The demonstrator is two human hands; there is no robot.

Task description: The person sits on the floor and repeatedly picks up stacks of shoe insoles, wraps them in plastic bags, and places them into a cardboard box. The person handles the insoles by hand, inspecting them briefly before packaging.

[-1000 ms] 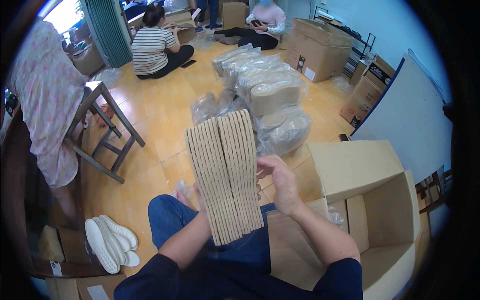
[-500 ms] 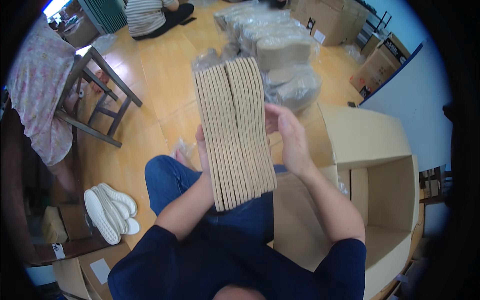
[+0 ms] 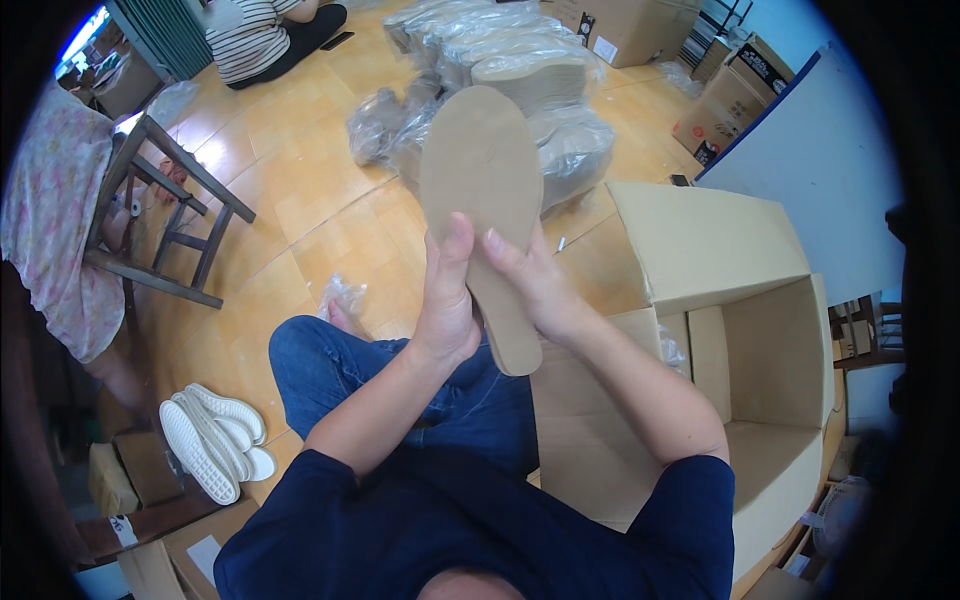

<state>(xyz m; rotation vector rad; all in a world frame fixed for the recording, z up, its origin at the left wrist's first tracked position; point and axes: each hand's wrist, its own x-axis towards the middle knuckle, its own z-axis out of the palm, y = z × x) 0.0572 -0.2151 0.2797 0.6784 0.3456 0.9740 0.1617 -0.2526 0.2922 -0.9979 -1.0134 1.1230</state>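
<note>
- Upright between both hands, a tan insole (image 3: 487,205) stands in front of the person's chest, toe end up and heel end down near the knees, above the blue jeans (image 3: 400,370).
- Left hand (image 3: 447,300) lies against the insole's left edge, its fingers (image 3: 456,245) pressed together and pointing up along the flat face.
- Right hand (image 3: 535,285) grips the insole's lower right side, thumb on the front and the other fingers hidden behind, so it is closed on the insole.
- Seen flat-on, the insole is plain cardboard-brown, broad at the toe and narrow at the waist; whether more lie stacked behind it cannot be told.
- Just to the right stands an open cardboard box (image 3: 740,330); beyond the insole, bagged bundles of insoles (image 3: 540,90) lie on the wooden floor (image 3: 300,200).
</note>
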